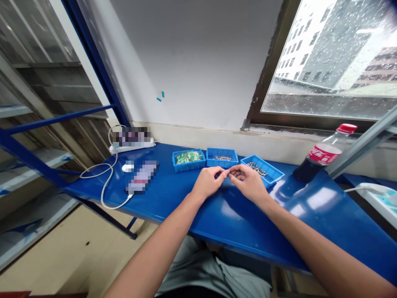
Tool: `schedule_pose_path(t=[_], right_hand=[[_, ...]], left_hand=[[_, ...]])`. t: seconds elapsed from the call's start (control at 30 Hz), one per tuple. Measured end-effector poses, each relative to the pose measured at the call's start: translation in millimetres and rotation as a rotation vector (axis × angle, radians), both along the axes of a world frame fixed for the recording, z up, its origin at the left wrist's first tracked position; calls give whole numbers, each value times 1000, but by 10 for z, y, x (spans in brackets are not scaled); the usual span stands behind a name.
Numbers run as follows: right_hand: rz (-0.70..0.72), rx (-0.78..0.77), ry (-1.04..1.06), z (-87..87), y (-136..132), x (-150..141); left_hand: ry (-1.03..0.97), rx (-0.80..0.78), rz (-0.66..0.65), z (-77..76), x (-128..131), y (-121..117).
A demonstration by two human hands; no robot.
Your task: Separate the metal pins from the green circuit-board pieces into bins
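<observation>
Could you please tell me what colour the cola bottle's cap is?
The cap is red, clear in the head view.

A tiny greyish piece [228, 171], too small to show its shape or tilt, sits between the fingertips of the left hand [209, 181] and right hand [248, 182], on the near side of the middle blue bin [217, 163].

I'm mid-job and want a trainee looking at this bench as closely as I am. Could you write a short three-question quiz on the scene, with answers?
1. Multiple choice: What colour is the cap of the bottle?
A) green
B) red
C) yellow

2. True or false: The fingertips of the left hand and the right hand are close together.

3. Fill in the blank: On the table there are ____ blue trays.

Key: 1. B; 2. true; 3. three
</observation>
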State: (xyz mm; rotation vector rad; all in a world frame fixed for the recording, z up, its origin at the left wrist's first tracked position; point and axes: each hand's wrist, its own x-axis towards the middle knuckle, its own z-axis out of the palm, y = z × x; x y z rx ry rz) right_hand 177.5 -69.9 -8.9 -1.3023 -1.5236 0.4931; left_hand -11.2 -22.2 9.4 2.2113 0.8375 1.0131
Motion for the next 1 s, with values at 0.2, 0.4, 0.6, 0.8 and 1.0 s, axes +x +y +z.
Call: schedule_pose_path(t=[0.2,0.4,0.6,0.8,1.0], right_hand=[[58,48,-59,-9,-16,-23],[48,-24,64,-55,18,1],[57,-33,46,-95,38,10],[25,-6,-70,-56,25,1],[-29,60,-170,-26,5,3]], left_hand=[[1,-24,-8,-58,7,36],[-31,-9,49,-127,13,91],[-54,-2,1,-130,23,87],[-51,-17,18,-89,21,55],[31,10,9,-64,-3,36]])
